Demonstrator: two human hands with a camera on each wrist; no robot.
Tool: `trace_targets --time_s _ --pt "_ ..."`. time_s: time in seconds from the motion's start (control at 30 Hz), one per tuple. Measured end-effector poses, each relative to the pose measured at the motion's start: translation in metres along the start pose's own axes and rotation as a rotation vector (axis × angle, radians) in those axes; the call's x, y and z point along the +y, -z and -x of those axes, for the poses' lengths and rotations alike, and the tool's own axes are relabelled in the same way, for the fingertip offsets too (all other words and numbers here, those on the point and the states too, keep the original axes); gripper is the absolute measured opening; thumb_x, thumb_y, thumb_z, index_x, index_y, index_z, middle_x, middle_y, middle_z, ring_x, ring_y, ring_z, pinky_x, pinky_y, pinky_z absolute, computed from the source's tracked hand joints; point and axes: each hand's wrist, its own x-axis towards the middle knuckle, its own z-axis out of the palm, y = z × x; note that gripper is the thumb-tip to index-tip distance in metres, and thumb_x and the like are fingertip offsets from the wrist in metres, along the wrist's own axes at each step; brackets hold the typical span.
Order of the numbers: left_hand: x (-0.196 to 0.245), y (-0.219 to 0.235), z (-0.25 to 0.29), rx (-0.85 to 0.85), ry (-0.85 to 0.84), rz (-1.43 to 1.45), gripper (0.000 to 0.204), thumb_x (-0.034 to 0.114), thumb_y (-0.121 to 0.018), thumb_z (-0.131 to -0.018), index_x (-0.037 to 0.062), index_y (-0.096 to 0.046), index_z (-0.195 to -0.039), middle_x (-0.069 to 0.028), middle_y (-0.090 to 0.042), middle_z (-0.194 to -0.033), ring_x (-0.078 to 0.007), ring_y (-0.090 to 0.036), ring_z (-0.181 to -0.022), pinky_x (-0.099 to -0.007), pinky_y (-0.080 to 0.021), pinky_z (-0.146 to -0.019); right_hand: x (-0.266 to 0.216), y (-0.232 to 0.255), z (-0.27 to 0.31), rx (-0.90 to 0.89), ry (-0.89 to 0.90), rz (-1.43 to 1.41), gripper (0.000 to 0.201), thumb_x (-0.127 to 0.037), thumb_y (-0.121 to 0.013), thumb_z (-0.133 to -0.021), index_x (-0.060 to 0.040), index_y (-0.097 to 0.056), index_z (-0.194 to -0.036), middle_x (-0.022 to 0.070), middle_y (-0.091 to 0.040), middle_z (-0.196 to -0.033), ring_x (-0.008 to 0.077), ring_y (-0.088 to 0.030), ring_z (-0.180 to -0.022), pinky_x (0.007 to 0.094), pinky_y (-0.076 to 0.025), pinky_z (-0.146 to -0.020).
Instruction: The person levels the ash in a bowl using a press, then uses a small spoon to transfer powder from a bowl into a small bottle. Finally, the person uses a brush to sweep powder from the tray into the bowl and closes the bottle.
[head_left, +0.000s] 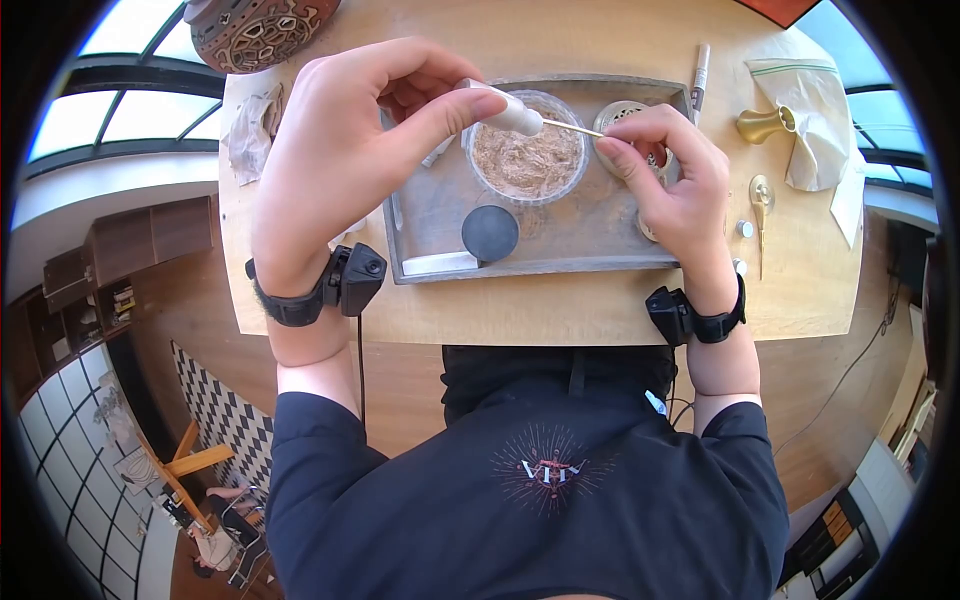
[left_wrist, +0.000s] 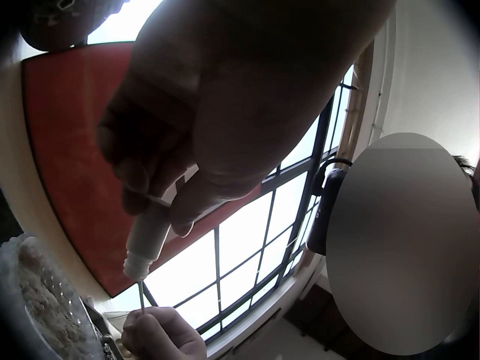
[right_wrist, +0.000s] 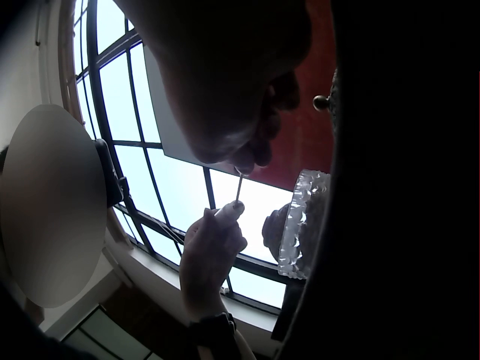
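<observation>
White bottle gripped in our left hand; thin stick pinched by our right hand, above glass bowl

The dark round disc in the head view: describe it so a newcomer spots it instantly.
Find the grey rectangular wooden tray on the light wooden table. Inside it, just nearer the person than the clear glass bowl of tan powder, lies the dark round disc. It is the tray's only flat, matte black thing.
</observation>
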Motion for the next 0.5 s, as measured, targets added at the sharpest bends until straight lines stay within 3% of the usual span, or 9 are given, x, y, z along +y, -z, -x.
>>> trace_targets --time_s 0.5 --pt "0.005 -0.007 0.000 0.018 0.015 0.015 0.021 0.016 -0.076 -0.097 0.0006 -0.075 -0.111 -0.0036 -0.074 -0.096 -0.0091 -0.068 -0.086 -0.0225 -0.052 -0.079 -0.012 -0.009 0.003 -0.055 0.037 -0.046 0.007 -0.004 -0.076 -0.089 -0.0013 -0.071 -0.093 0.0088 -0.066 -0.081 0.0215 -0.061 -0.068 0.0319 -0.049 -0.064"
